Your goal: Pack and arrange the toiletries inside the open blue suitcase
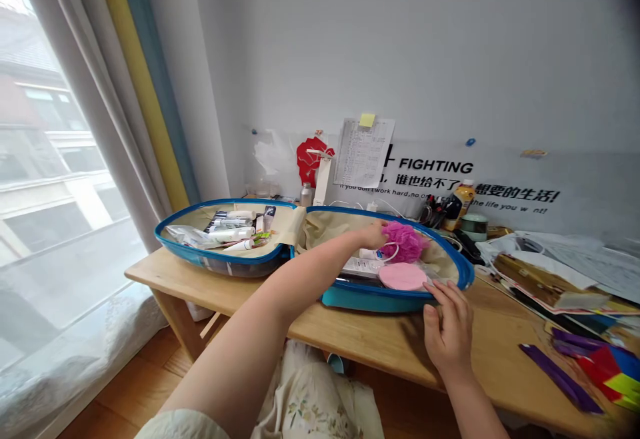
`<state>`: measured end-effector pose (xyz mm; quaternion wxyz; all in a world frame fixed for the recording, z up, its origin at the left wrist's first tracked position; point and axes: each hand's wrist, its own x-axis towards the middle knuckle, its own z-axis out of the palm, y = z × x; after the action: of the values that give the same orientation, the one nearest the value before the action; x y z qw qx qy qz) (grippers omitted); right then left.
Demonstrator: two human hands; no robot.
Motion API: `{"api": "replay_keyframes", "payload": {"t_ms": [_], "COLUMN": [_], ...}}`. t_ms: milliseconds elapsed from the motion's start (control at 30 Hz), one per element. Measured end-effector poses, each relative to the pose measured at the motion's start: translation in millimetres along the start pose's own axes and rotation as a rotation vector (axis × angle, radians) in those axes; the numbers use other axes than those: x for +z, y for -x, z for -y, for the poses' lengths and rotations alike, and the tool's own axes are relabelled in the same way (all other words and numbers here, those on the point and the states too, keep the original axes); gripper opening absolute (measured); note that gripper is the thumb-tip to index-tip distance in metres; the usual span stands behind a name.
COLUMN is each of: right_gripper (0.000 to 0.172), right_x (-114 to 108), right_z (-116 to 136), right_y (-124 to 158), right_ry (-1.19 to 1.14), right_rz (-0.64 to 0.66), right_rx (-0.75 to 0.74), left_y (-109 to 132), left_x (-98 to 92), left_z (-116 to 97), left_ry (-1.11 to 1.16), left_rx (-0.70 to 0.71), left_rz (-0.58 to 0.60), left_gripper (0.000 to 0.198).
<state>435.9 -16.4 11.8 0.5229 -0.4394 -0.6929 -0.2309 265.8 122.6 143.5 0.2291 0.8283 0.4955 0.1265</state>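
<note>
An open suitcase (380,300) with blue edging lies spread on the wooden table, both halves facing up. My left hand (374,235) reaches into its right half, closed on the near side of a purple mesh bath puff (404,242); its fingertips are partly hidden. The puff's white cord loop (393,251) hangs beside a white tube. Below the puff sits a round pink pad (401,276). My right hand (451,322) rests at the front rim, fingers stretched and apart, fingertips close to the pink pad. White tubes (233,234) and small packets fill the left half.
Behind the suitcase stand a small bottle (307,194), a white folded lamp (324,178), a pen holder and an orange-labelled bottle (464,196). Papers (565,266) and coloured strips (560,379) cover the table's right side. A curtained window is at left.
</note>
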Motion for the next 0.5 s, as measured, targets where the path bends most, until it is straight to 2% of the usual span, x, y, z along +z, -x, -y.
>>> {"api": "replay_keyframes", "payload": {"t_ms": [67, 133, 233, 333, 400, 500], "right_gripper": [0.035, 0.035, 0.034, 0.035, 0.035, 0.036], "right_x": [0, 0, 0, 0, 1, 1], "right_z": [0, 0, 0, -1, -1, -2], "right_y": [0, 1, 1, 2, 2, 3], "right_ry": [0.008, 0.004, -0.003, -0.001, 0.000, 0.007], "right_rz": [0.004, 0.006, 0.004, 0.013, 0.014, 0.008], "right_rx": [0.002, 0.010, 0.023, 0.028, 0.029, 0.033], "left_y": [7, 18, 46, 87, 119, 160], "left_x": [-21.4, -48.9, -95.1, -134.9, -151.1, -157.0], "left_z": [10, 33, 85, 147, 185, 230], "left_ry": [-0.052, -0.120, -0.247, -0.376, -0.441, -0.516], "left_rx": [-0.007, -0.044, -0.184, -0.374, -0.464, -0.537], "left_rz": [-0.032, -0.090, -0.193, -0.220, -0.171, -0.063], "left_gripper": [0.047, 0.045, 0.048, 0.044, 0.042, 0.043]}}
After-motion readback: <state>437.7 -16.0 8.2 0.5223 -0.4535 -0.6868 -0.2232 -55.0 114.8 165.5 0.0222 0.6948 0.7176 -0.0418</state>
